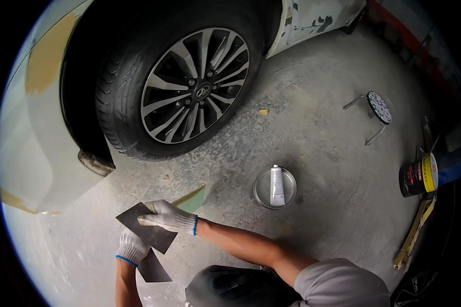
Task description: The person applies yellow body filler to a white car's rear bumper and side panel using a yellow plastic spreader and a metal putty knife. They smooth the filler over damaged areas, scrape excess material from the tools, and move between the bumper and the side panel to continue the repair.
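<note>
My right hand (170,217), in a white knit glove with a blue cuff, grips a flat grey metal putty spreader (156,236), thumb on its upper face. Just below and to the left, my left hand (132,246) wears a matching glove, its fingers partly hidden behind that spreader. From it juts a second metal spreader (153,270). Past my right wrist shows a flat green and yellowish piece (193,199), partly covered by the glove; I cannot tell what it is. A white tube (276,187) lies across the top of a round metal tin (259,193) on the floor.
A pale car body (41,133) with tan filler patches (48,56) curves along the left, its wheel (202,92) ahead. A small round stool (379,107) stands far right. Nearer are a black and yellow bucket (417,176) and long yellowish strips (414,235). A tan scrap (263,112) lies on concrete.
</note>
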Available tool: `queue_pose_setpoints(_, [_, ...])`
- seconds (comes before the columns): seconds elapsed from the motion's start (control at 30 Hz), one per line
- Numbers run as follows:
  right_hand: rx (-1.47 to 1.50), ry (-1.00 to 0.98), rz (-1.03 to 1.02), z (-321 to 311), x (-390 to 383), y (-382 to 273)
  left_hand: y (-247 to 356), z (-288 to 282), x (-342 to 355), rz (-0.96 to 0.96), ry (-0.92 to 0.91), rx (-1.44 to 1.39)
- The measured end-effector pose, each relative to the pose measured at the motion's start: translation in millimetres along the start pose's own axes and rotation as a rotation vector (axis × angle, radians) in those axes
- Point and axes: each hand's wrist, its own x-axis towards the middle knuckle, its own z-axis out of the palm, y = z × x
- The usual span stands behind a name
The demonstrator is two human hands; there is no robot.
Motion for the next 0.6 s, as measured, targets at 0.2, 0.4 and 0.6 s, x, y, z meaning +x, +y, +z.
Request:
queue_pose_setpoints(0.2, [0.251, 0.551, 0.158, -91, -33, 41, 21, 2, 12, -0.163, -0.033, 0.162])
queue_pose_setpoints(0.4, [0.225, 0.726, 0.165, -158, -53, 78, 0, 1, -2, -0.216, 0.044, 0.069])
queue_pose_setpoints(0.6, [0.087, 0.947, 0.159, -210, -74, 121, -18, 12, 0, -0.228, 0.008, 0.219])
